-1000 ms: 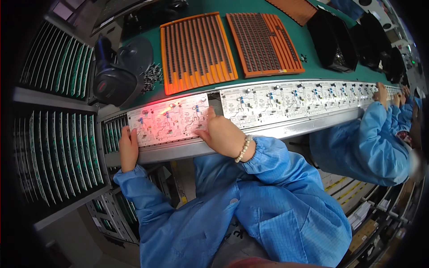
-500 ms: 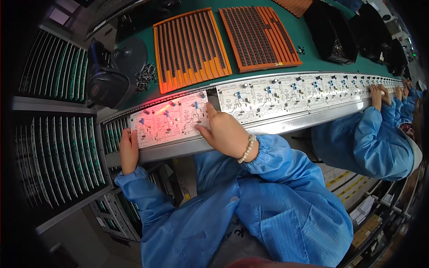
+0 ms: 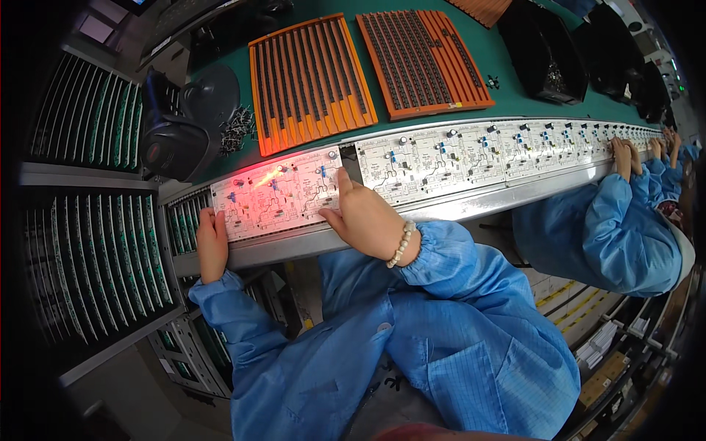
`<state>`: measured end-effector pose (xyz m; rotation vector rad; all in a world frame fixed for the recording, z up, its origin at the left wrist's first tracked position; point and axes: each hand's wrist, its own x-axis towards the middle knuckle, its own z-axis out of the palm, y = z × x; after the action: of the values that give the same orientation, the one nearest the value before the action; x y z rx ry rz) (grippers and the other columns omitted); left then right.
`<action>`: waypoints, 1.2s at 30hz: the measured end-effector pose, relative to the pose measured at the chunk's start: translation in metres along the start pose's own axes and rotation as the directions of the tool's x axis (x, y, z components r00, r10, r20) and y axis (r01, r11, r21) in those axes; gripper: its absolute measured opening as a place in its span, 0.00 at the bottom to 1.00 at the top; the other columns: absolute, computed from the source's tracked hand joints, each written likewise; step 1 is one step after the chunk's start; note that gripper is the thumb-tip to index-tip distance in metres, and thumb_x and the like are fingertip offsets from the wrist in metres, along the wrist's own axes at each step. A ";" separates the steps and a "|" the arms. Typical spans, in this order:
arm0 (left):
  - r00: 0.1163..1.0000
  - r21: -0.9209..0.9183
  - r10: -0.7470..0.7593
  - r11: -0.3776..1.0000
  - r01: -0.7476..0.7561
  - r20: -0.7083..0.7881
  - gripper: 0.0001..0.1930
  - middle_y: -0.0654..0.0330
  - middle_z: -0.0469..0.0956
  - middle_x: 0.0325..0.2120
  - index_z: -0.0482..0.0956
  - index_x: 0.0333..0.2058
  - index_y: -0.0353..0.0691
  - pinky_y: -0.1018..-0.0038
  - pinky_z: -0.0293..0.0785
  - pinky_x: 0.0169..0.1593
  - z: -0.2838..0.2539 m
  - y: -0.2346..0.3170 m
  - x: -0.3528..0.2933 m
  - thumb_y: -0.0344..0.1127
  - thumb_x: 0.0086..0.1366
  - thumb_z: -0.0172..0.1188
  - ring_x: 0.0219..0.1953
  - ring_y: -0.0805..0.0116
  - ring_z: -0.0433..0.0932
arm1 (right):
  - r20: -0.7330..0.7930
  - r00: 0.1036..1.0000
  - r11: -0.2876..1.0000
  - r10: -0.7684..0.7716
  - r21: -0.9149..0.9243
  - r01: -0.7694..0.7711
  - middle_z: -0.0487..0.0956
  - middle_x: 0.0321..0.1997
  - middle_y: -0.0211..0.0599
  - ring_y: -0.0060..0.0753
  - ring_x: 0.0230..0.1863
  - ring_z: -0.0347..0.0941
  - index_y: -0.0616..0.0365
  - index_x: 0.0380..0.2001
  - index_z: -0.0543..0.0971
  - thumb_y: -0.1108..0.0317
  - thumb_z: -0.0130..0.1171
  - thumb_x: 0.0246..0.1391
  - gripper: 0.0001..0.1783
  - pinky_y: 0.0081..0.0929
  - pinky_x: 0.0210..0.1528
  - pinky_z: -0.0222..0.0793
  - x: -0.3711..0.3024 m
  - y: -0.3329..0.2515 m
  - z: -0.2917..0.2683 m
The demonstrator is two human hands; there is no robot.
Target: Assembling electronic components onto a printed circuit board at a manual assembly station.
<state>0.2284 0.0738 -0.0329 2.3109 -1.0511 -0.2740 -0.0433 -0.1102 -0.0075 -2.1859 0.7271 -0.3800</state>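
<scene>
Across the back spread a green desk (image 3: 521,110), then, nearer, a metal rail (image 3: 456,209) bearing a row of white boards (image 3: 441,158). On the desk sat 2 orange trays (image 3: 315,84). Left of the row, just apart from it, 1 more board (image 3: 276,195) lay on the rail, lit red. The right hand (image 3: 369,223), thumb and forefinger parted, touched its right end; the fingers of the left hand (image 3: 212,248) met its left end. Whether either gripped it, I couldn't tell.

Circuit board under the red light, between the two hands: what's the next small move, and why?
I'd probably steady the circuit board with both hands: the left hand is at its left end, the right hand at its right, and a bright red streak falls across it, near the black scanner-like device.
</scene>
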 end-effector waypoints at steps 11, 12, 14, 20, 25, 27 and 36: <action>0.999 0.014 -0.013 1.000 0.012 0.040 0.11 0.44 0.76 0.30 0.69 0.40 0.32 0.62 0.70 0.37 0.006 0.016 0.001 0.37 0.72 0.49 0.32 0.49 0.76 | -0.080 0.991 0.991 -0.110 -0.092 0.102 0.80 0.41 0.54 0.48 0.36 0.80 0.68 0.43 0.78 0.68 0.62 0.55 0.16 0.34 0.39 0.77 -0.031 -0.001 -0.128; 0.999 0.008 -0.008 1.000 0.007 0.041 0.11 0.44 0.76 0.30 0.69 0.40 0.32 0.62 0.70 0.37 0.008 0.018 0.002 0.37 0.72 0.49 0.32 0.49 0.76 | -0.123 0.986 0.987 -0.111 -0.129 0.095 0.81 0.39 0.51 0.44 0.34 0.80 0.67 0.42 0.79 0.68 0.63 0.54 0.15 0.32 0.37 0.76 -0.028 0.011 -0.144; 0.998 0.018 0.016 1.000 -0.017 0.065 0.12 0.43 0.77 0.30 0.69 0.39 0.32 0.62 0.71 0.36 0.012 0.021 0.002 0.37 0.72 0.49 0.31 0.46 0.76 | -0.166 0.986 0.961 -0.028 -0.276 -0.019 0.82 0.32 0.47 0.40 0.30 0.81 0.64 0.40 0.81 0.69 0.63 0.54 0.12 0.30 0.34 0.76 -0.019 0.038 -0.180; 0.996 0.061 0.048 0.997 -0.053 0.068 0.13 0.42 0.78 0.32 0.70 0.40 0.30 0.58 0.72 0.38 0.017 0.026 0.003 0.38 0.71 0.50 0.34 0.43 0.77 | -0.355 0.933 0.859 -0.056 -0.493 -0.136 0.82 0.29 0.47 0.45 0.30 0.80 0.63 0.34 0.83 0.70 0.63 0.51 0.09 0.34 0.34 0.76 0.034 0.176 -0.261; 0.995 0.430 0.089 0.901 -0.061 -0.045 0.15 0.43 0.78 0.34 0.73 0.42 0.29 0.56 0.71 0.43 -0.008 0.072 0.002 0.39 0.68 0.54 0.38 0.43 0.76 | -0.322 0.943 0.687 0.090 -0.665 -0.292 0.82 0.31 0.48 0.50 0.33 0.79 0.59 0.30 0.85 0.70 0.62 0.48 0.07 0.40 0.37 0.77 0.058 0.214 -0.252; 0.987 0.340 0.159 0.930 -0.142 -0.022 0.16 0.43 0.78 0.35 0.74 0.42 0.28 0.56 0.70 0.44 -0.015 0.096 0.008 0.39 0.67 0.55 0.40 0.45 0.76 | -0.336 0.938 0.642 0.087 -0.701 -0.311 0.82 0.30 0.48 0.50 0.33 0.79 0.58 0.30 0.85 0.69 0.62 0.48 0.07 0.40 0.37 0.76 0.062 0.214 -0.246; 0.773 0.003 0.586 0.797 -0.605 0.242 0.07 0.51 0.76 0.30 0.78 0.34 0.34 0.62 0.70 0.45 0.036 0.218 0.055 0.31 0.60 0.61 0.38 0.51 0.75 | -0.384 0.923 0.670 -0.031 -0.693 -0.266 0.80 0.28 0.48 0.49 0.32 0.78 0.58 0.27 0.83 0.70 0.61 0.47 0.05 0.40 0.36 0.76 0.065 0.212 -0.253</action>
<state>0.1143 -0.0961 0.0676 1.9035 -1.8818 -0.2449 -0.1937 -0.4114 -0.0030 -2.8364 1.4334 -0.4917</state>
